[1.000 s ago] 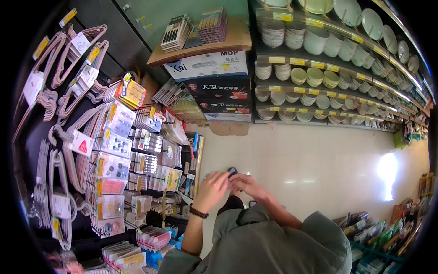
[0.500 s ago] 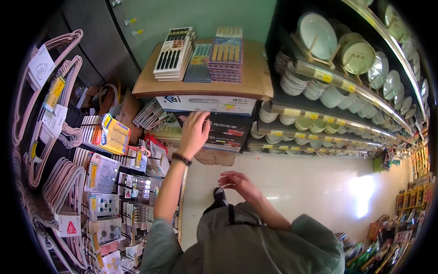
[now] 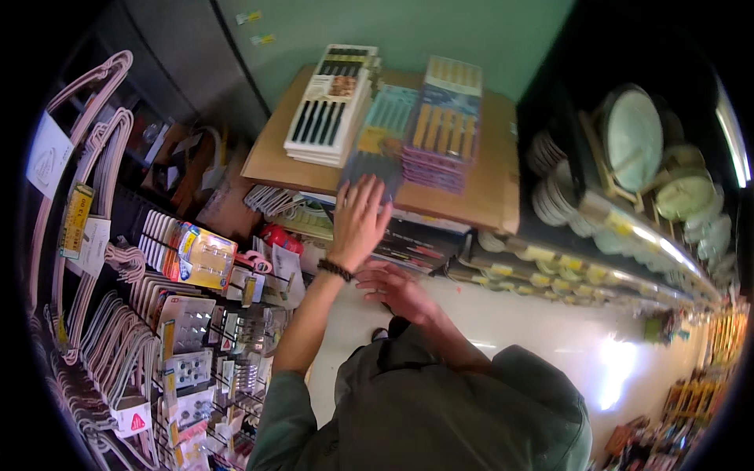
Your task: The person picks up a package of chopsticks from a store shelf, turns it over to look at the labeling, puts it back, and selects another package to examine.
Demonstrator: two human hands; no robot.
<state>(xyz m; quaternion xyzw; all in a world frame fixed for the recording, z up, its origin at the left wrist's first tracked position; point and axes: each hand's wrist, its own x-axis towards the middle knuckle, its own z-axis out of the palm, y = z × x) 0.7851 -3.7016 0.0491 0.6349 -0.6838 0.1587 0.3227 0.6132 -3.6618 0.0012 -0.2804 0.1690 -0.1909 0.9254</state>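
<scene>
On top of a cardboard box (image 3: 493, 125) lie three piles of flat packs that look like chopstick packs. My left hand (image 3: 361, 220), with a dark bracelet at the wrist, lies over the near end of the blue-grey middle pack (image 3: 386, 118), fingers stretched out and not wrapped round it. To its left is a pile of white packs with black sticks (image 3: 328, 106). On the right stands a taller pile of purple-edged packs with yellowish sticks (image 3: 446, 110). Lower down, in front of my body, my right hand (image 3: 404, 294) hangs with loosely spread fingers, holding nothing.
Pink hangers (image 3: 102, 157) and carded hooks (image 3: 206, 259) fill a rack along my left. Shelves of plates (image 3: 632, 137) and bowls (image 3: 554, 196) run along the right. A pale shiny floor (image 3: 542, 330) spreads below, and a green wall (image 3: 440, 27) rises behind the box.
My left hand has moved up from the box front onto the middle pack. My right hand has drawn closer to my left wrist. The view has shifted, bringing the packs nearer.
</scene>
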